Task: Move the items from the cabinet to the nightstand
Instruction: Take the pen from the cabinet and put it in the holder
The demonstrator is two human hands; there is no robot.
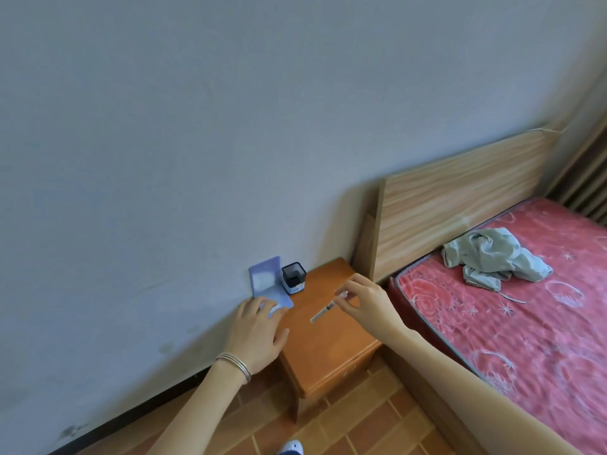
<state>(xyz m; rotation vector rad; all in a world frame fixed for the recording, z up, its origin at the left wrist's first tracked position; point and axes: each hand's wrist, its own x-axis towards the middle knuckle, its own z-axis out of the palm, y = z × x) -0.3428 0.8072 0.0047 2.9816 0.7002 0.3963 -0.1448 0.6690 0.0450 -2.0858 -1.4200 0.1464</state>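
The right hand pinches a thin pen-like stick by its upper end, so the lower tip dangles over the middle of the nightstand, and whether it touches the wood I cannot tell. Held that lightly, it could swing or slip out and, if let go from there, roll off the near edge toward the tiled floor. The left hand lies open and flat, fingers spread on the lower leaf of a purple folding mirror whose upper leaf leans on the wall. A nudge from that hand could shove the mirror off the left corner or tip the standing leaf.

Just beyond the left fingers, touching the mirror's side, stands a small black-and-white cube-shaped container. It and the mirror crowd the far left corner, leaving the stretch beneath the right hand free. To the right of that arm lie the bed and a crumpled grey garment, well apart.
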